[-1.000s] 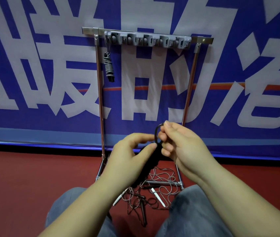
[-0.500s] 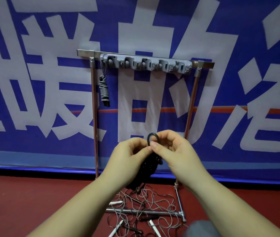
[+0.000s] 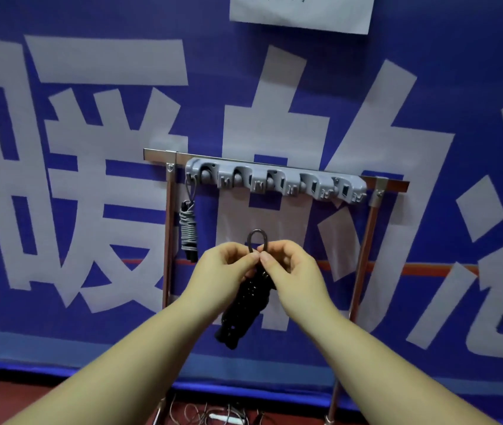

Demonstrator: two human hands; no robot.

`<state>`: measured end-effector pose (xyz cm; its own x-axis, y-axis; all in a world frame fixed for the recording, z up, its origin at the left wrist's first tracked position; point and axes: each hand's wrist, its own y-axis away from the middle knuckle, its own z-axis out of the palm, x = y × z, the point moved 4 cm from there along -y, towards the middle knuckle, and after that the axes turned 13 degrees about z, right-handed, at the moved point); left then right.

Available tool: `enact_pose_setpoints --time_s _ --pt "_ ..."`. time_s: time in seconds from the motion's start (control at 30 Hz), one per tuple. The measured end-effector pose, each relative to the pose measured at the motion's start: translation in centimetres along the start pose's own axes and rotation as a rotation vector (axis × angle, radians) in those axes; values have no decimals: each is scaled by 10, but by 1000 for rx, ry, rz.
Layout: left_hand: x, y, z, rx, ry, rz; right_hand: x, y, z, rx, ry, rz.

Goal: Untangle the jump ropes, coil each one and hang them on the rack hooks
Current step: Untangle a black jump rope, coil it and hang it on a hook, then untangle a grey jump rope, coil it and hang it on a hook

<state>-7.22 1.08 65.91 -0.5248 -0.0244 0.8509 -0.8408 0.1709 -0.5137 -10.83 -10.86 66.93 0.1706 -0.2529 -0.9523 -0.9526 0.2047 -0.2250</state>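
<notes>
Both hands meet in front of the rack: the left hand (image 3: 228,263) pinches the base of a small loop (image 3: 256,239) of a coiled black jump rope (image 3: 244,305), and the right hand (image 3: 290,268) pinches the same spot from the other side, fingertips almost touching. That loop stands upright above the fingers, below the hook strip, while the wound bundle hangs beneath the hands, tilted down to the left. Far left on the rack, a grey coiled jump rope (image 3: 188,230) hangs from the first hook beside the left post (image 3: 169,240). A grey hook strip (image 3: 274,182) runs along the top bar to the right post (image 3: 363,256). At the bottom edge, loose tangled ropes (image 3: 210,414) lie on the red floor (image 3: 5,400). Behind everything hangs a blue banner (image 3: 90,179) with large pale characters
</notes>
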Motion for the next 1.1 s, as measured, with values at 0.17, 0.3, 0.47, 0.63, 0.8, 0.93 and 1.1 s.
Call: enact_pose_setpoints --time_s 0.17,0.3,0.47,0.63,0.8,0.93,1.1 --pt "-12 -64 -10 47 36 -15 -11 -71 16 75 22 10" --pt "-22 -107 -27 148 14 15 -21 -124 38 88 -38 35" --pt "-39 -155 -44 230 19 27 -31 -181 59 113 -33 51" --pt "-57 -189 -54 294 -50 6 -28 -222 76 189 46 99" --pt "-81 -194 -51 303 -19 -49 -7 -234 84 197 68 157" --pt "-90 -188 -47 258 43 -70 5 -228 80 154 49 114" --pt "-82 -178 -50 236 -23 -32 3 -214 67 112 159 17"
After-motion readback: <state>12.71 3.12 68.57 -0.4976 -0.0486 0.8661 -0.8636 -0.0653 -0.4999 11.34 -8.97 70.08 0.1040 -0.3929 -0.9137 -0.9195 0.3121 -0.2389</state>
